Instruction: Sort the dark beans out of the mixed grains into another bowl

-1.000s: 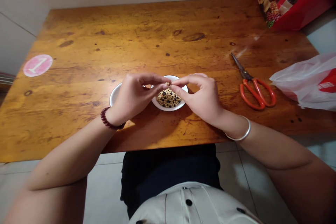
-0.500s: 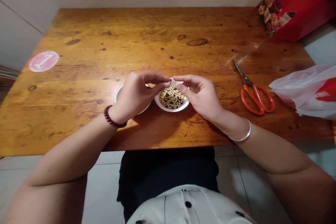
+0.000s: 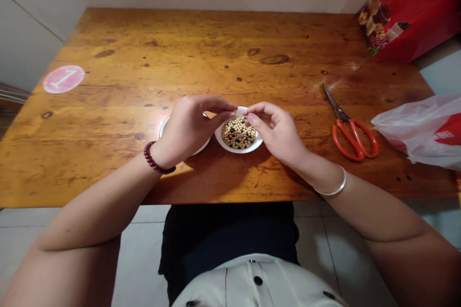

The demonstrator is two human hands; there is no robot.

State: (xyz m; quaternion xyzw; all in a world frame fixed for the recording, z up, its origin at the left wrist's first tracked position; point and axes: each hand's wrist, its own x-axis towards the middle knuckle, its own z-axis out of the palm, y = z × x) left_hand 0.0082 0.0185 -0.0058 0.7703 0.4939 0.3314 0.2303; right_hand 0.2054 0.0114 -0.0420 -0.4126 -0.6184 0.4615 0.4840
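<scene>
A small white dish (image 3: 258, 142) holds a heap of pale and dark beans (image 3: 238, 133) near the front middle of the wooden table (image 3: 201, 53). A second white dish (image 3: 164, 127) lies to its left, mostly hidden under my left hand (image 3: 189, 125). My left hand's fingers are pinched together over the far rim of the bean dish. My right hand (image 3: 277, 130) is also pinched, its fingertips almost meeting the left ones above the beans. What the fingertips hold is too small to name.
Orange-handled scissors (image 3: 348, 129) lie to the right, blades pointing away. A white plastic bag (image 3: 423, 129) sits at the right edge, a red printed box (image 3: 406, 9) at the far right corner. A pink round sticker with a "1" (image 3: 63, 78) is at the left.
Both hands have stayed pinched over the bean dish, with the fingertips shifting only slightly. The view has shifted a little, so the table appears lower in the picture.
</scene>
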